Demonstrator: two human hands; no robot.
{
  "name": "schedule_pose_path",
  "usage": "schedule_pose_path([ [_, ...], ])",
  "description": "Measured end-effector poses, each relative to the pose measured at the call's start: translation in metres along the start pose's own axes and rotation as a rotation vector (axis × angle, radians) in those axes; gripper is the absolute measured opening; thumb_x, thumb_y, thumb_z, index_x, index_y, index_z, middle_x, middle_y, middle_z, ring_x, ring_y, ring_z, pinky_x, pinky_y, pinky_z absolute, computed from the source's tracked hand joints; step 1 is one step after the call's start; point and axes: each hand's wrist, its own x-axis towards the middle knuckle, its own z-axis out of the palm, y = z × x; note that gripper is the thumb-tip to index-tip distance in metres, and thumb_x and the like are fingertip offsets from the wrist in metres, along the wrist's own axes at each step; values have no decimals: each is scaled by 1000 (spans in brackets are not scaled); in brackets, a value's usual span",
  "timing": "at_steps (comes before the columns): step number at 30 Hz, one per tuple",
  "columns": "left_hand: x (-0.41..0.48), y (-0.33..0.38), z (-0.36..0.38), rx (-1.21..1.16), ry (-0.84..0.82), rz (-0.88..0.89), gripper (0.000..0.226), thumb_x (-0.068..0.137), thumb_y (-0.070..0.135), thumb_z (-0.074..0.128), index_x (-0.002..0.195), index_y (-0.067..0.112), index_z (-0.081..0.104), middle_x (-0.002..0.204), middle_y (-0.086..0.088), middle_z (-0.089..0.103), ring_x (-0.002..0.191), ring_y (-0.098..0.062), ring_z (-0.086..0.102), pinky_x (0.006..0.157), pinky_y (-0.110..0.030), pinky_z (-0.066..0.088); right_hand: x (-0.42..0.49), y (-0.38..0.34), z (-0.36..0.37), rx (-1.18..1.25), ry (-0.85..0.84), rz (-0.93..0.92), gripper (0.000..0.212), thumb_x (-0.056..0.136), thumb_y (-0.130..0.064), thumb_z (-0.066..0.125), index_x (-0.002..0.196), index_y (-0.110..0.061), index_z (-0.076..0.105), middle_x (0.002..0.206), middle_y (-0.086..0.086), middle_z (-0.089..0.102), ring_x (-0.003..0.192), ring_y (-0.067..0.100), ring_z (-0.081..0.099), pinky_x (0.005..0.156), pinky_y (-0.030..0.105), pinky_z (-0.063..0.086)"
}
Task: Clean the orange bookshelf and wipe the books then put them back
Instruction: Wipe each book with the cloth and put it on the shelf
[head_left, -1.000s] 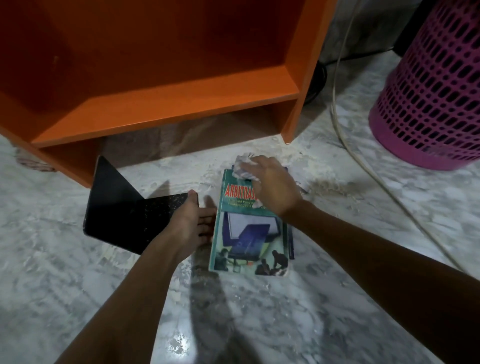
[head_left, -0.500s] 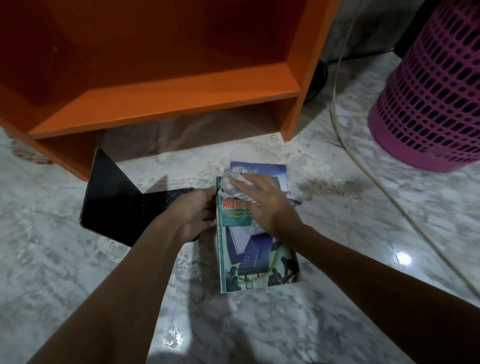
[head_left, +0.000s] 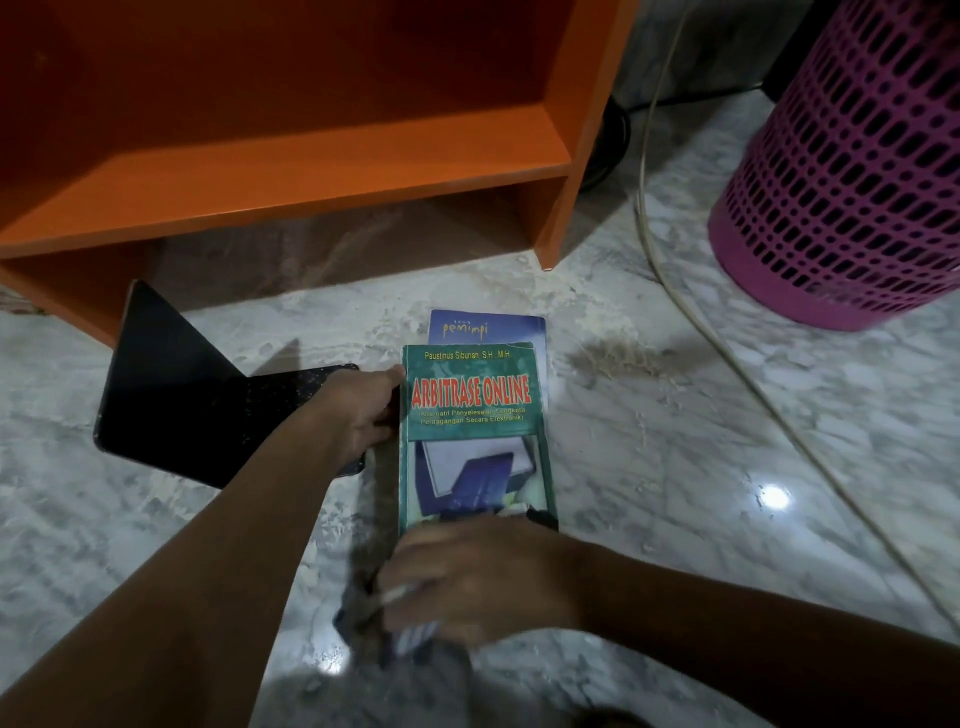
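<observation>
Clamped along the spine edge of the green book (head_left: 470, 410), my left hand (head_left: 363, 415) steadies it; my right hand (head_left: 478, 582) bunches the cloth (head_left: 410, 631) at its near end. Beneath it lies a blue book (head_left: 483, 327), beyond it the orange bookshelf (head_left: 311, 182). Light, floppy paperback, I judge: lift by the spine.

Pink perforated basket (head_left: 852, 171) standing on marble floor (head_left: 727, 545), far right. Pale cable (head_left: 727, 358) running across floor just beside basket. Black folded panel (head_left: 171, 395) lying at left, one flap rising. Dust patch (head_left: 618, 361) lying between panel and cable.
</observation>
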Motion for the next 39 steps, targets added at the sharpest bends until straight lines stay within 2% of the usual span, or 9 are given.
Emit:
schedule_pose_path([
  [5,7,-3,2,45,78,24,39,97,28,59,120,-3,57,107,-20,68,85,-28,63,66,-35,52,-22,53,-32,-128,190,471,43,85,-10,46,120,-20,68,124,7,65,107,18,57,84,29,52],
  [8,8,-5,3,112,123,39,39,95,31,60,115,-3,59,98,-15,67,85,-29,64,59,-32,47,-34,76,-57,-266,545,847,36,91,-7,43,118,-15,67,117,8,66,96,4,55,80,10,45],
  [11,-3,-7,2,182,115,27,42,92,40,62,107,1,62,105,-17,67,94,-32,65,64,-34,50,-44,80,-65,-187,842,1164,42,89,0,49,127,-14,63,111,7,61,88,13,56,71,17,44],
  [16,-32,-13,-7,302,-89,-29,36,87,34,72,102,1,66,94,-21,71,80,-33,66,62,-38,58,-35,66,-53,-168,795,1135,43,87,5,49,124,-10,65,108,9,61,84,11,51,70,-1,35],
  [21,-45,-20,-3,269,2,286,33,88,29,71,69,13,50,65,1,64,61,-17,57,55,-25,45,-32,62,-42,-124,785,1161,43,88,1,52,128,-9,62,115,9,63,89,-3,44,72,-8,28],
  [24,-50,-25,5,173,-127,304,13,89,26,70,94,16,65,94,2,75,92,-18,69,85,-35,52,-32,62,-43,-76,799,1159,43,90,-1,50,131,-9,61,112,10,63,82,4,53,66,-4,36],
  [26,-56,-35,12,165,-178,276,22,88,20,70,108,28,65,105,5,74,100,-17,69,94,-42,52,-31,61,-43,-8,805,1141,41,92,1,51,131,-7,59,110,10,61,78,1,55,62,0,41],
  [32,-67,-24,13,159,-96,373,29,90,11,68,106,35,62,108,7,72,104,-16,67,98,-42,51,-33,58,-62,-35,950,1062,39,89,2,59,125,-9,65,106,9,67,91,17,63,77,13,47],
  [39,-124,63,-19,249,-59,620,33,94,11,63,118,33,55,116,6,68,111,-16,62,101,-39,48,14,28,-150,32,951,876,38,90,1,59,125,-12,66,117,-1,63,103,5,57,86,1,37],
])
